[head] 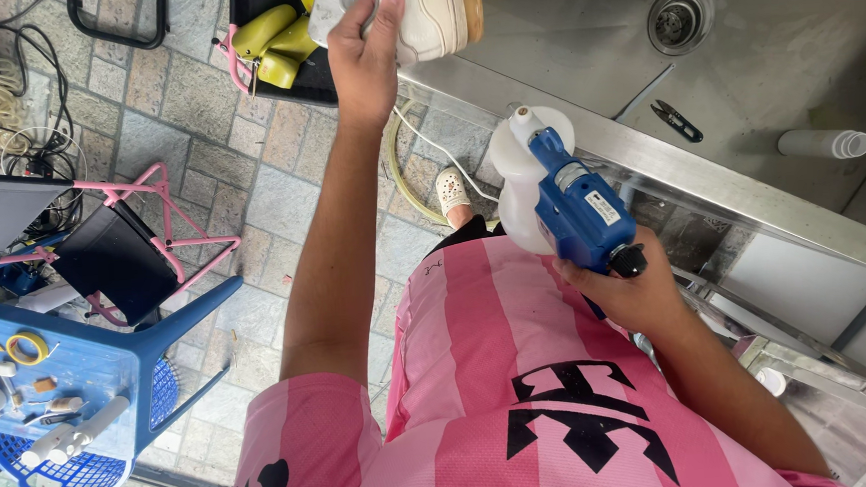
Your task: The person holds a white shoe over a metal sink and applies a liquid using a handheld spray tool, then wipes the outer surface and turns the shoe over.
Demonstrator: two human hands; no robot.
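Blue plastic chair: lower left, seat loaded with a roll of yellow tape, white tubes and small bits.
Folding stools: pink frames, dark seats, just behind the chair on the paving stones.
Cables: coiled in the top left corner.
Bin: pink-edged, dark inside, holding yellow-green shoe forms, top centre-left.
Left hand: arm stretched forward, fingers closed around a white shoe.
Shoe: white upper, tan sole turned to the right; held above the edge of the sink counter, partly cut off by the top of the frame.
Spray gun: blue body with a white bottle fixed to it, nozzle aimed up toward the shoe, well apart from it.
Right hand: clenched on the gun's handle, close to the pink striped shirt.
Steel sink counter: right side, with a drain near the top.
Snips: small, dark, lying on the steel.
White cups: stacked, lying on their side at far right.
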